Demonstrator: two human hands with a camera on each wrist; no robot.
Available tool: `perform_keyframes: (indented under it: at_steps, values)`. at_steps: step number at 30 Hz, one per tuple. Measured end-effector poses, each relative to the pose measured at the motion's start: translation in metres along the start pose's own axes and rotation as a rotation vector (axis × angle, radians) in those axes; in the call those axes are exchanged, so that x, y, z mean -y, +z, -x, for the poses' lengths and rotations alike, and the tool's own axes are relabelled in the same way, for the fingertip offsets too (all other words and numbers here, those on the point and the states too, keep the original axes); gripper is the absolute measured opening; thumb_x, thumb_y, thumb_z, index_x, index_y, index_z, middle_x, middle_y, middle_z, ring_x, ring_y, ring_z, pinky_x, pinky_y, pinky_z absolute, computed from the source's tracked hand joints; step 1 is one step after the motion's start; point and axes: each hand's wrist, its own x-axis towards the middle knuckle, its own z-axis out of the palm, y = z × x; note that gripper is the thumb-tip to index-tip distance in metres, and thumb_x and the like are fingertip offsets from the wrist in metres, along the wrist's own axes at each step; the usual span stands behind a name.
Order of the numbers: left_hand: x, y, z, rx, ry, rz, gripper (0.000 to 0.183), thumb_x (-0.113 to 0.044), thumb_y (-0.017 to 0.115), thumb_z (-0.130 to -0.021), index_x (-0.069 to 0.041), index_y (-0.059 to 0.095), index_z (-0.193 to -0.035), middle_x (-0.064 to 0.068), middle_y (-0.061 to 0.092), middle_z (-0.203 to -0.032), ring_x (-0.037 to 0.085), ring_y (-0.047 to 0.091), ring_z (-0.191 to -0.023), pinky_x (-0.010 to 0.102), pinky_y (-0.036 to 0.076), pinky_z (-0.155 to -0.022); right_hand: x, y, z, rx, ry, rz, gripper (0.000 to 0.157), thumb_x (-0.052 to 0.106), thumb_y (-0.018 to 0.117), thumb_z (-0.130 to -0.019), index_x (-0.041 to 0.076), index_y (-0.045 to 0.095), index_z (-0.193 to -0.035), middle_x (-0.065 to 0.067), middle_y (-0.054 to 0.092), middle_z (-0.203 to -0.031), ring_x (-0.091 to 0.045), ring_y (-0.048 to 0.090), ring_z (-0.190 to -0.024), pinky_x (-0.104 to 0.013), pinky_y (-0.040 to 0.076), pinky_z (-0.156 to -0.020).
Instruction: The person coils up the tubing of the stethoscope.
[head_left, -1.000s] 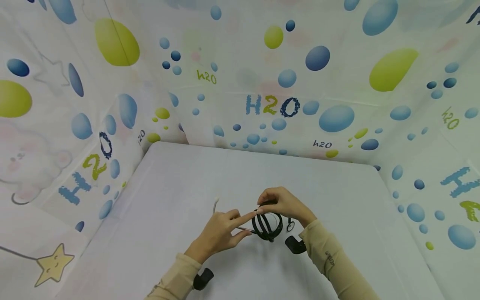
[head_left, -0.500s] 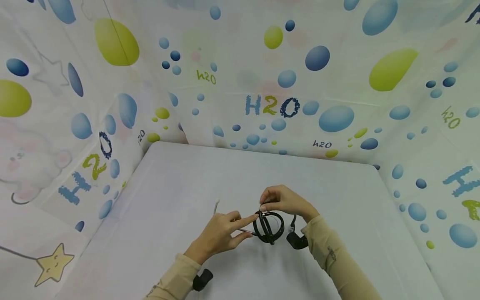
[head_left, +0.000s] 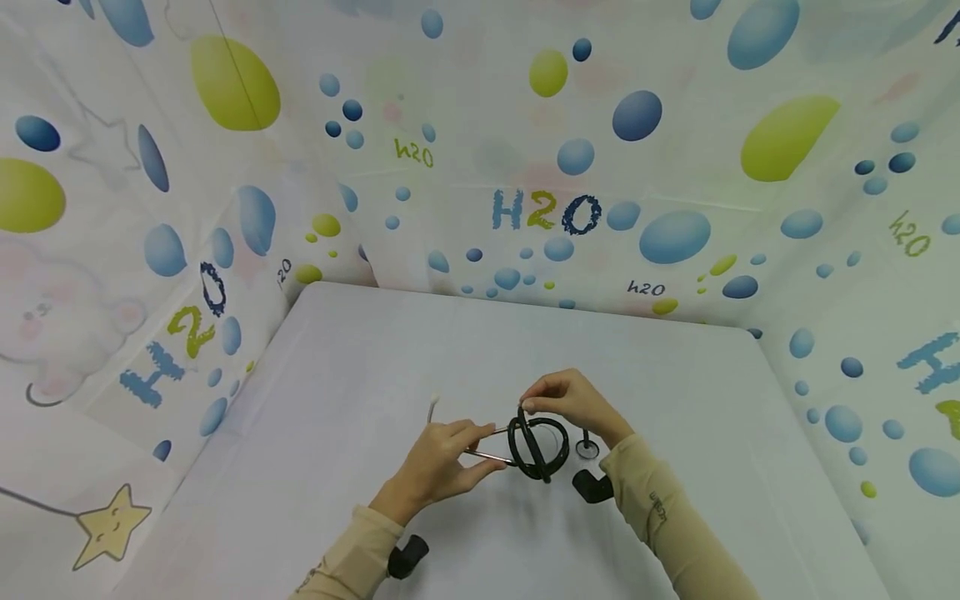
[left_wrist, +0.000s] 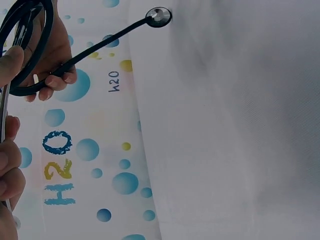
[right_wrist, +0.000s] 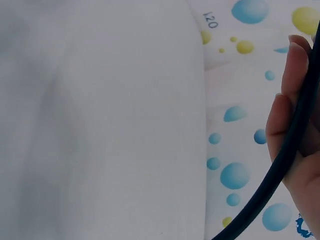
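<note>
A stethoscope with black tubing (head_left: 566, 454) is held up above the table, its tube wound into loops. My left hand (head_left: 435, 462) grips the metal ear tubes (head_left: 491, 457) between thumb and fingers. One pale ear tip (head_left: 434, 401) sticks up behind that hand. At the top of the loops, my right hand (head_left: 573, 406) pinches the tubing. The round chest piece (head_left: 587, 450) dangles below the right wrist. In the left wrist view a length of tube (left_wrist: 107, 43) runs out to the chest piece (left_wrist: 159, 17). Tubing (right_wrist: 292, 135) crosses the right palm in the right wrist view.
A white-covered table (head_left: 360, 358) lies under both hands. Patterned cloth walls (head_left: 480, 150) with bubbles and lettering rise at the back and sides. Black wrist-camera housings (head_left: 592, 486) show below the sleeves.
My left index finger has drawn back from the loops onto the ear tubes. The right hand has risen slightly, pulling part of the tube upward. The chest piece has swung about.
</note>
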Motion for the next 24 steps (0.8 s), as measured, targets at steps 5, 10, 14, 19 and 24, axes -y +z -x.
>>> perform_keyframes:
  at_steps: [5,10,14,19,24]
  values:
    - [0.001,0.000,0.001,0.002,0.006,-0.002,0.041,-0.020,0.087,-0.063,0.000,0.069,-0.094,-0.002,0.061,-0.066,0.006,0.052,-0.051,0.010,0.042,-0.053,-0.005,0.003,0.003,-0.041,0.025,-0.025,0.017,0.008,0.067,-0.087,-0.006,0.070,-0.094,-0.008,0.070,-0.088,-0.018,0.066,-0.080,-0.049,0.051,-0.078]
    - [0.002,-0.002,0.002,0.004,-0.011,0.010,0.041,-0.019,0.087,-0.064,0.001,0.069,-0.095,0.000,0.060,-0.065,0.006,0.052,-0.052,0.011,0.043,-0.053,-0.007,0.006,0.003,-0.075,0.025,-0.045,0.017,0.009,0.067,-0.086,-0.007,0.069,-0.093,-0.002,0.069,-0.085,-0.017,0.066,-0.077,-0.035,0.054,-0.074]
    - [0.003,-0.005,0.003,-0.016,-0.008,0.021,0.042,-0.018,0.086,-0.065,0.002,0.069,-0.097,0.001,0.060,-0.065,0.008,0.055,-0.052,0.012,0.046,-0.054,-0.007,0.012,0.004,-0.111,0.010,-0.086,0.018,0.008,0.067,-0.087,-0.009,0.068,-0.091,0.000,0.069,-0.083,-0.013,0.066,-0.075,-0.033,0.054,-0.073]
    - [0.004,-0.006,0.005,-0.030,-0.017,0.039,0.041,-0.019,0.085,-0.067,0.000,0.068,-0.099,0.002,0.059,-0.064,0.008,0.053,-0.052,0.012,0.045,-0.054,-0.005,0.019,0.004,-0.135,0.004,-0.117,0.017,0.006,0.065,-0.087,-0.011,0.067,-0.090,0.003,0.070,-0.082,-0.012,0.066,-0.076,-0.031,0.054,-0.074]
    - [0.003,-0.007,0.008,-0.025,-0.040,0.054,0.039,-0.023,0.082,-0.072,-0.002,0.066,-0.100,-0.001,0.057,-0.064,0.005,0.049,-0.053,0.011,0.042,-0.053,-0.004,0.025,0.006,-0.143,0.034,-0.159,0.021,0.006,0.065,-0.087,-0.014,0.065,-0.091,0.004,0.069,-0.080,-0.011,0.066,-0.074,-0.029,0.054,-0.072]
